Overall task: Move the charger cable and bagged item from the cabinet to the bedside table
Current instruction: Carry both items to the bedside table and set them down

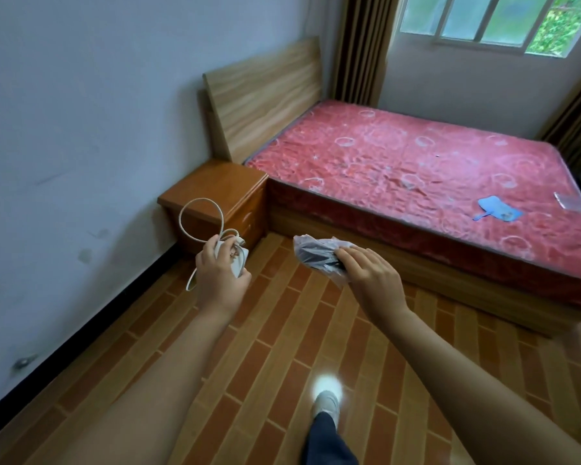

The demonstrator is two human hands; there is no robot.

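Note:
My left hand (220,278) grips a white charger with its cable (200,218); the cable loops up above my fingers and a short end hangs below. My right hand (371,278) holds a dark item wrapped in a clear plastic bag (317,255), pinched at its near end. Both hands are out in front of me above the floor. The wooden bedside table (215,186) stands beyond my left hand, against the wall and next to the bed. No cabinet is in view.
A bed with a bare red mattress (416,169) and a wooden headboard (265,95) fills the right side. A blue fan-shaped object (497,208) lies on the mattress. The floor (282,330) has brown brick-pattern tiles. My foot (326,402) is below.

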